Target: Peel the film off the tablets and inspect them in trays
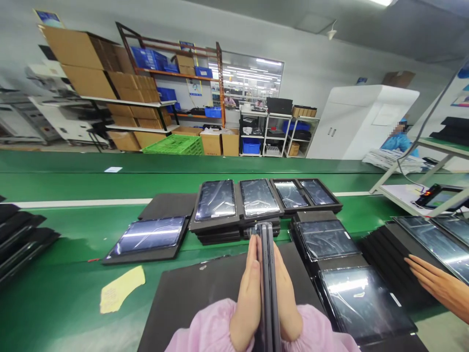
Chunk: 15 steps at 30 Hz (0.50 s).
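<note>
Yellow paper (122,289): flat on green bench (62,303).
Single tablet (150,234): lying on black tray (146,256).
Left hand (251,288): palm flat, fingers straight, gripping jointly with right.
Tablet pair (266,283): upright on edge between palms, over black mat (201,291).
Right hand (286,288): flat, pressed to pair's right face.
Co-worker's hand (434,283): beside tray stack (388,259); contact unclear.

We're head-high, looking forward and down across the green worktable (164,183), left hand (249,288) close at six o'clock, storage rack (172,74) distant at eleven.
</note>
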Each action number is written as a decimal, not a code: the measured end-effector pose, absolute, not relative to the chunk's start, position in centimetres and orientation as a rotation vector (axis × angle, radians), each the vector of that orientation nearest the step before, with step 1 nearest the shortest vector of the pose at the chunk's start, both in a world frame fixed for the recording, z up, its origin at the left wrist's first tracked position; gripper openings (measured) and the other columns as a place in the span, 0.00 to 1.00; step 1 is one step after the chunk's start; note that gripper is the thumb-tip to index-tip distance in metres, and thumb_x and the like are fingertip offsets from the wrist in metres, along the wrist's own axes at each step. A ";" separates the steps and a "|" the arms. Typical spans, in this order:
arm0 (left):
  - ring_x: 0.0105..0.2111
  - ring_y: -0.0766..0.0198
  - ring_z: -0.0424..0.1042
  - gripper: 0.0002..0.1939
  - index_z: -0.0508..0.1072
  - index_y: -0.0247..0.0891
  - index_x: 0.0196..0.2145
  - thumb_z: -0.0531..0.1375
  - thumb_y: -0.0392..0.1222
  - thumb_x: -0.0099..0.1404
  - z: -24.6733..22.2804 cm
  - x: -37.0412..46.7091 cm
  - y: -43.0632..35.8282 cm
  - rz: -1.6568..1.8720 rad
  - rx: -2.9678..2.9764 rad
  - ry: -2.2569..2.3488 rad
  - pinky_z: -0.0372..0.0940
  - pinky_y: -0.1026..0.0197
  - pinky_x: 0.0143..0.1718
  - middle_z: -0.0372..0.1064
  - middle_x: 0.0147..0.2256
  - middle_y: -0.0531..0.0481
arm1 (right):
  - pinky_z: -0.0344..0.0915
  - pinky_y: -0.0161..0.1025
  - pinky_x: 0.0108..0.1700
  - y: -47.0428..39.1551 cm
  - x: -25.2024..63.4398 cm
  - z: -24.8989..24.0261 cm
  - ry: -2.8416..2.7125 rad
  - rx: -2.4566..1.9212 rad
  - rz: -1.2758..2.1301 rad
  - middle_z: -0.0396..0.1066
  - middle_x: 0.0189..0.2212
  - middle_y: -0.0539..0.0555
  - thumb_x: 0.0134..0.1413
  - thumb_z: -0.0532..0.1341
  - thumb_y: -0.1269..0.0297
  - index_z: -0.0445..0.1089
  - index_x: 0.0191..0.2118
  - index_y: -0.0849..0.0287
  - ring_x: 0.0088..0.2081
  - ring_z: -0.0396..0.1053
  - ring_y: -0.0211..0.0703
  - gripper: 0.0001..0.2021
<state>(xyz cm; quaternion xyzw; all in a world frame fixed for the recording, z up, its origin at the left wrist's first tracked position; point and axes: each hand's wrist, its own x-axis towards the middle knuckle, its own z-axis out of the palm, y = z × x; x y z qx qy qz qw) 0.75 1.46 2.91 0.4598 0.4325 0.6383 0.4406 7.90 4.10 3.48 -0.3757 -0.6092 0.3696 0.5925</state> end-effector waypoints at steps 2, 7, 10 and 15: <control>0.63 0.59 0.48 0.23 0.57 0.44 0.61 0.46 0.47 0.69 3.1 0.8 1.4 1.584 1.036 1.082 0.46 0.56 0.64 0.48 0.63 0.52 | 0.72 0.41 0.49 3.5 7.9 4.2 -1.371 -0.932 0.928 0.64 0.55 0.50 0.62 0.52 0.66 0.62 0.58 0.51 0.54 0.65 0.45 0.19; 0.58 0.53 0.59 0.20 0.68 0.40 0.53 0.51 0.50 0.68 4.5 0.8 1.5 1.447 0.704 1.231 0.56 0.52 0.60 0.63 0.56 0.46 | 0.64 0.46 0.57 2.6 7.1 6.0 -1.038 -1.038 1.281 0.65 0.55 0.53 0.63 0.50 0.57 0.65 0.55 0.56 0.55 0.65 0.46 0.19; 0.54 0.53 0.64 0.20 0.70 0.39 0.49 0.50 0.52 0.68 5.1 0.9 1.5 1.359 0.587 1.225 0.60 0.52 0.58 0.68 0.52 0.46 | 0.63 0.47 0.58 2.5 6.8 5.0 -0.915 -1.022 1.422 0.65 0.55 0.54 0.63 0.50 0.57 0.64 0.55 0.57 0.54 0.65 0.46 0.19; 0.53 0.53 0.66 0.22 0.68 0.36 0.51 0.47 0.52 0.69 2.4 1.2 1.4 1.349 0.631 1.142 0.63 0.51 0.56 0.68 0.51 0.42 | 0.56 0.56 0.61 2.1 7.7 1.7 -1.079 -1.135 1.093 0.56 0.60 0.57 0.61 0.52 0.55 0.59 0.60 0.55 0.60 0.56 0.51 0.23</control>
